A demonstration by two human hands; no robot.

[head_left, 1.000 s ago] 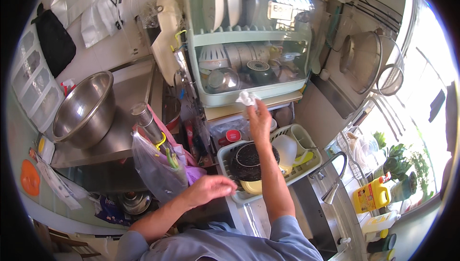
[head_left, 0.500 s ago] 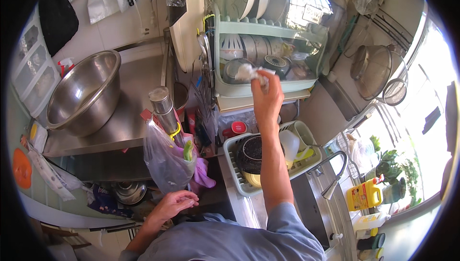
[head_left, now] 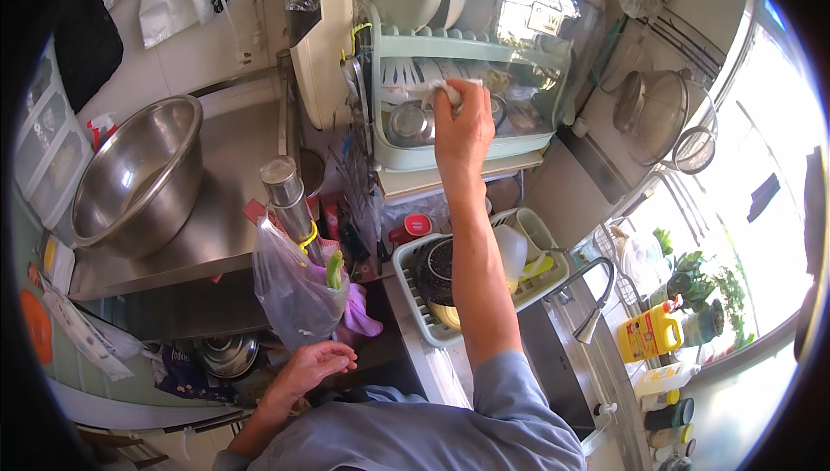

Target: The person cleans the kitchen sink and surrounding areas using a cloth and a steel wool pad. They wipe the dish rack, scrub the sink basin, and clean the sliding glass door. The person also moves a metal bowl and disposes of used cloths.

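My right hand grips a crumpled white cloth or tissue against the clear front of the pale-green dish cabinet, where plates stand above bowls and steel containers. My right forearm crosses over a green-grey drainer basket holding a speckled black pot and a pale plastic container. My left hand is low, empty, with loosely curved fingers apart, just below a hanging plastic bag with a green stalk in it.
A large steel bowl sits on the steel counter at left. At right are a sink with a gooseneck faucet, hanging strainers, a yellow jug and leafy plants by the window. A cream board-like holder stands left of the cabinet.
My right hand has moved up from the cabinet's lower edge onto its front, still gripping the white cloth. My left hand has moved down and left, away from the drainer basket.
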